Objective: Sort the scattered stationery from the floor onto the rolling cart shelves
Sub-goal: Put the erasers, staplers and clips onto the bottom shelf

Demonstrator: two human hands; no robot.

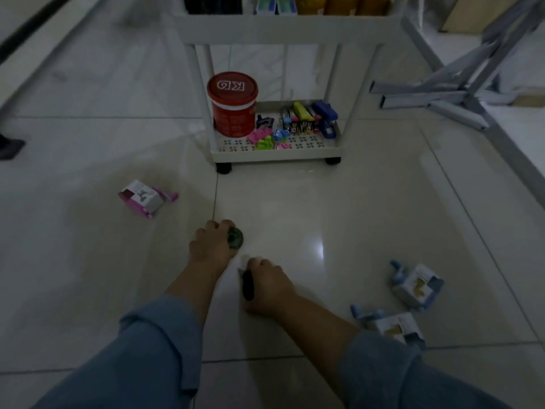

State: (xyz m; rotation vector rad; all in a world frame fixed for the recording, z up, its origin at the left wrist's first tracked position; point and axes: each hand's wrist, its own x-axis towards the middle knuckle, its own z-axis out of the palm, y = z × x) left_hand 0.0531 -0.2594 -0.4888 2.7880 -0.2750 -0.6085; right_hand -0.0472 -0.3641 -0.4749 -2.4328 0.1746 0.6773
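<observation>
My left hand [211, 245] grips a small round green item [236, 238] low over the floor tiles. Just behind it, my right hand [265, 286] holds a slim black tool with a pale tip [247, 286]. A pink boxed item [144, 198] lies on the floor to the left. Two blue boxed items [415, 286] [389, 324] lie to the right. The white rolling cart [277, 153] stands ahead; its bottom shelf carries a red tub [233, 104], staplers [306, 118] and pink and green clips [264, 140].
Grey metal table legs [442, 95] spread across the floor at the right of the cart. The cart's upper shelf [280, 28] holds boxes and yellow packs. A dark object [8, 147] sits at the far left edge.
</observation>
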